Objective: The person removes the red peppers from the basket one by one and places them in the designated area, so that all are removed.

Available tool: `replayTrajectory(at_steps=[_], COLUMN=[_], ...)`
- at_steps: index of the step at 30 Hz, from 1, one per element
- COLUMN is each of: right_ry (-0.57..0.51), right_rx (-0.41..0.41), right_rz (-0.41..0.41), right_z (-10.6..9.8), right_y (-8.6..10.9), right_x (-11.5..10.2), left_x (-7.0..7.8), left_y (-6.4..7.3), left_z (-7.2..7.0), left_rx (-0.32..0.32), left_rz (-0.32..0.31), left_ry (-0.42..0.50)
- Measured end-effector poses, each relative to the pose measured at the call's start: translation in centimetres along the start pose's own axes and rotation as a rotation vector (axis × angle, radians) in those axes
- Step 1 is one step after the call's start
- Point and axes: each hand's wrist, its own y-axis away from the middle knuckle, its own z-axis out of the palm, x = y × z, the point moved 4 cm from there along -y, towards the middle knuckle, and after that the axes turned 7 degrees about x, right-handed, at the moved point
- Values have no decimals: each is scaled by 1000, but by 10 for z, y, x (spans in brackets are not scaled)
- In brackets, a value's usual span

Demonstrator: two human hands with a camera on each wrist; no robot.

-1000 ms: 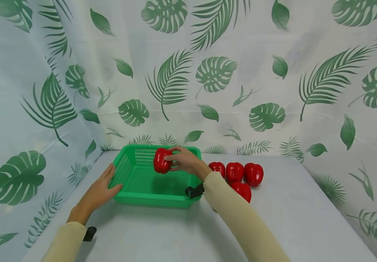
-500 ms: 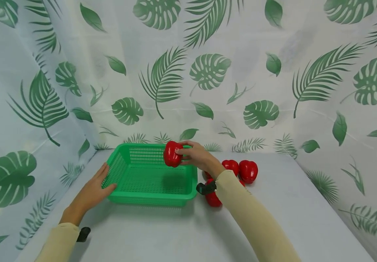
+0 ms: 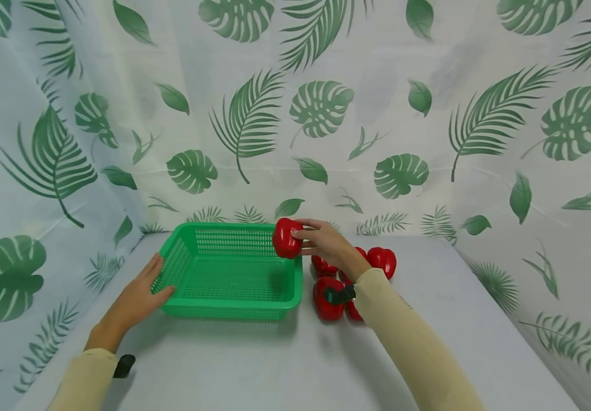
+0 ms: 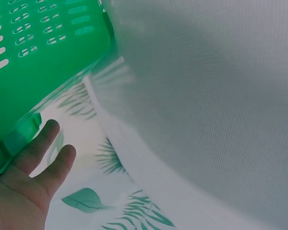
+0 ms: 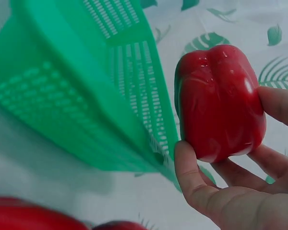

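Note:
A glossy red bell pepper [image 3: 287,238] is held up by my right hand [image 3: 326,242], above the back right corner of the green plastic basket [image 3: 229,308]. The right wrist view shows the pepper [image 5: 221,103] between thumb and fingertips, raised beside the basket's perforated wall [image 5: 62,91]. On the basket's left side, my left hand [image 3: 133,302] rests against the rim with fingers extended and thumb apart. Seen from the left wrist, that hand [image 4: 26,191] has its fingers right at the basket's edge. The basket's slotted floor shows bare.
Several more red bell peppers [image 3: 328,298] stand in a cluster on the white table [image 3: 254,365] just right of the basket, partly hidden by my right wrist and its camera. Behind the table hangs a leaf-patterned curtain [image 3: 326,194].
My right hand has carried the bell pepper rightward, from over the basket's middle to its right edge. The left hand stays at the rim, while the head view has shifted slightly.

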Motion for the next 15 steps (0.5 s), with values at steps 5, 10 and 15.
replayTrajectory(at_steps=[5,10,15], right_ry=[17,27,9], right_rx=[52,75,86], right_rz=[1,-4,-4], right_z=[-21,-41,-56], right_y=[9,17,24], right_x=[3,5,8], left_x=[0,0,1], left_y=[-1,-2,-1], left_z=[2,0,0], left_rx=[-5,-6,-10], left_rz=[1,7,3], left_ry=[-9,-8,6])
